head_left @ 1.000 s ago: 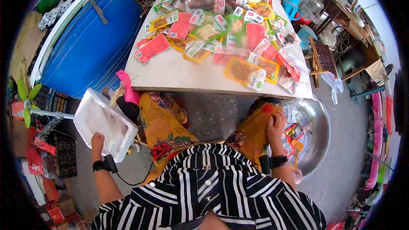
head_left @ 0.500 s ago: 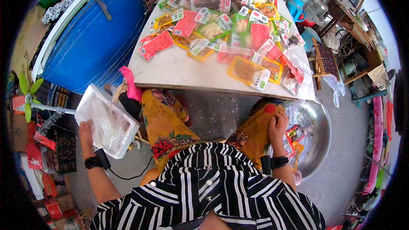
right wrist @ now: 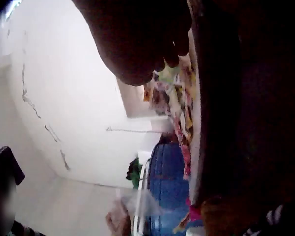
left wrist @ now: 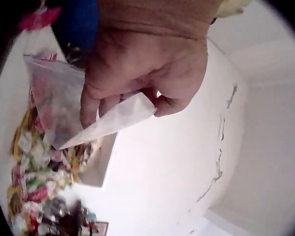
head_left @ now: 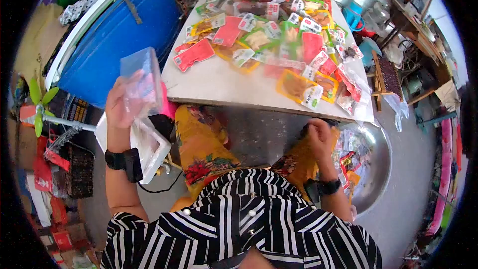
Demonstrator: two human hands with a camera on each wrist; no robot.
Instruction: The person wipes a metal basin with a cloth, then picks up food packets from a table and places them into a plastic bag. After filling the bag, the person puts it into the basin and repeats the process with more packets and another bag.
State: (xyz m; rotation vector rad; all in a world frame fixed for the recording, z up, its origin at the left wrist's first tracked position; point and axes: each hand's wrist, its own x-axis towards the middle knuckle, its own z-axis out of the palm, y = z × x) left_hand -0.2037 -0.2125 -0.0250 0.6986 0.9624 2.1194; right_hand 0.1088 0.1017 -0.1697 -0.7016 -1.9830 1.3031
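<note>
A clear plastic bag (head_left: 142, 77) is up in front of the blue tub, pinched in my left hand (head_left: 118, 107). In the left wrist view the fingers and thumb of that hand (left wrist: 147, 64) grip the bag's edge, and the clear film (left wrist: 54, 88) hangs beside them. Below it stands a white foam box (head_left: 162, 155), partly hidden by the left arm. My right hand (head_left: 321, 138) is over the right thigh near the table's front edge, its fingers loosely bent and holding nothing. In the right wrist view this hand (right wrist: 142, 42) is dark.
Many sealed food packets (head_left: 194, 55) cover much of the white table (head_left: 204, 83). At the right, a metal basin (head_left: 381, 174) on the floor holds more packets. A large blue tub (head_left: 117, 40) stands at the left, with a green-bladed fan (head_left: 39, 107) in front of it.
My left hand has come up out of the foam box with the plastic bag, towards the table's left corner. The right hand has lifted slightly from the thigh.
</note>
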